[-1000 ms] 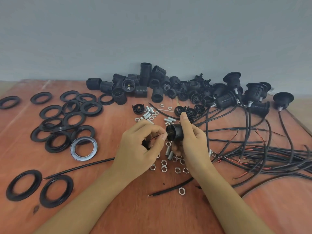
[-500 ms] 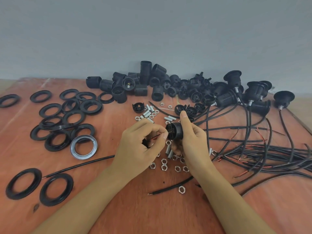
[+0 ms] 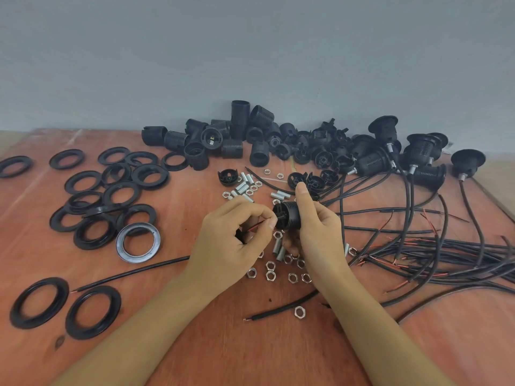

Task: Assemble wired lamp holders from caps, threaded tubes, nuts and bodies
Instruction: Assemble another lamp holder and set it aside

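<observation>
Grey wall (image 3: pixel 250 51) backs a reddish wooden table (image 3: pixel 195 344) strewn with parts. Near the table's middle, the right hand (image 3: pixel 320 235) grips a black ribbed lamp holder body (image 3: pixel 287 215) held above the surface, thumb pointing toward the far edge. The left hand (image 3: pixel 231 240) pinches a thin red wire (image 3: pixel 255 226) between thumb and forefinger, its tip at the body's open end (whether it has entered is hard to tell). Loose nuts (image 3: pixel 270 274) and short threaded tubes (image 3: pixel 242 188) lie under and beyond the hands. Black rings (image 3: pixel 111 207) spread toward the left edge, black cables (image 3: pixel 432 254) toward the right, and more bodies (image 3: pixel 237 140) pile along the far edge.
</observation>
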